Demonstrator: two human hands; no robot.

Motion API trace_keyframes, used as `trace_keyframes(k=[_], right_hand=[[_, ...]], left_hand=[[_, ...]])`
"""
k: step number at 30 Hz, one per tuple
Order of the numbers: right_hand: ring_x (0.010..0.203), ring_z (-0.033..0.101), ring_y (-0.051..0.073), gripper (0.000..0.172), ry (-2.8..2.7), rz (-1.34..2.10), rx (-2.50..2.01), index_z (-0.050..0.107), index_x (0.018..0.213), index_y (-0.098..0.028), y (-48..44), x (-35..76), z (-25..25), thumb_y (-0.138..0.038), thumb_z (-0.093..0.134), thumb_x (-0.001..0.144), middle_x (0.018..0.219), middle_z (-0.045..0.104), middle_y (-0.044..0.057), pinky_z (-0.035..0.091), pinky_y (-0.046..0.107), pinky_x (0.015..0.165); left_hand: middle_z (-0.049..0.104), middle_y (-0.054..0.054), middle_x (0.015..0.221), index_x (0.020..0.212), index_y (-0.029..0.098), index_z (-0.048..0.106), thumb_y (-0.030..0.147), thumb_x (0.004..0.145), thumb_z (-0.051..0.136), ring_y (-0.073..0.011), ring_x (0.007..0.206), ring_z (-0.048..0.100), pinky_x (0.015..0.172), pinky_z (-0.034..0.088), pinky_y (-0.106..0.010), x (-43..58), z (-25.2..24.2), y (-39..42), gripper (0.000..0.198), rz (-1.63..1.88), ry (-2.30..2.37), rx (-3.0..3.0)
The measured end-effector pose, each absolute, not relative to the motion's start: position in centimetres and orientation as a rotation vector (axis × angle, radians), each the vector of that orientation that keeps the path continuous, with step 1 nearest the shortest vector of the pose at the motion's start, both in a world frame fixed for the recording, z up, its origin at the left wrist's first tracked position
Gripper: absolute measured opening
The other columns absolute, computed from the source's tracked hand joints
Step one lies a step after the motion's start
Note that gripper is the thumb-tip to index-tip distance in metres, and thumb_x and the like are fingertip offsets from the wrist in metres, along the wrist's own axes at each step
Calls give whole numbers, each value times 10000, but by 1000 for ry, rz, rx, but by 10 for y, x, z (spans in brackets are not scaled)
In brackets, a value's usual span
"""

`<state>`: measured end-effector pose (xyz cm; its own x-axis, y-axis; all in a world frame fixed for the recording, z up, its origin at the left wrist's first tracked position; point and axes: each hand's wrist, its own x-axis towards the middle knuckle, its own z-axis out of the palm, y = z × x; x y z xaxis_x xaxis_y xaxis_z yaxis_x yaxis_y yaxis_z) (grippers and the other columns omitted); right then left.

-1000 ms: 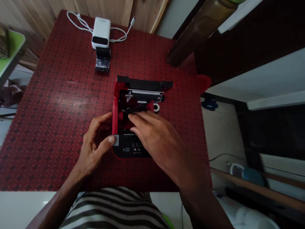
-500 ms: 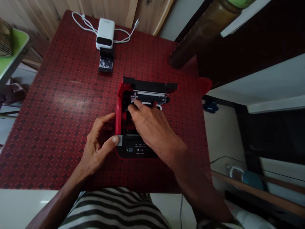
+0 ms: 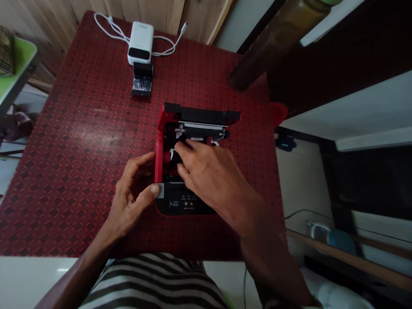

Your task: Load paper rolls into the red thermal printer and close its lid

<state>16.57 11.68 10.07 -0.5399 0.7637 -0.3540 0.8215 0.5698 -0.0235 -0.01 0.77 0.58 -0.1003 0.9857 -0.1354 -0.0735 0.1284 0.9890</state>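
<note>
A red and black label printer (image 3: 186, 208) stands on the table with its lid tipped up. My left hand (image 3: 130, 193) braces it, thumb on the grey front-left corner and fingers along the red left side. My right hand (image 3: 209, 167) reaches into the open body, its fingers curled over a black roll (image 3: 174, 157) whose pale end shows beside the red holder on the left. The hand hides most of that roll. Behind the fingers, a dark roller unit (image 3: 202, 132) hangs under the raised lid.
A white power bank (image 3: 140, 42) with a white cable (image 3: 167, 52) lies at the back of the red patterned table (image 3: 80, 141). In front of it is a partly unwound black ribbon roll (image 3: 142, 80). A brown post (image 3: 254, 60) rises at the back right corner.
My right hand has drawn slightly back toward me and right, and the pale end of the black roll has come into sight. My left hand keeps its place on the printer.
</note>
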Motion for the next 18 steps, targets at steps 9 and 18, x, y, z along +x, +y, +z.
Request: trace_keyframes(k=[9, 18], right_hand=[[817, 758, 232, 184, 2915, -440, 1480, 770, 1168, -185, 100, 199, 90, -129, 676, 1020, 1061, 809, 94, 538, 347, 666], [553, 555, 107, 225, 2525, -2401, 1454, 758, 1183, -298, 88, 244, 87, -295, 843, 976, 812, 670, -58, 412, 248, 470]], left_hand=[[770, -105, 1435, 1561, 261, 683, 570, 1047, 807, -328, 1325, 753, 1109, 599, -467, 0, 8, 7, 612, 1203, 1302, 1010], [782, -100, 1445, 1542, 297, 708, 574, 1048, 799, -330, 1268, 771, 1070, 637, -495, 0, 5, 8, 574, 1228, 1320, 1051]])
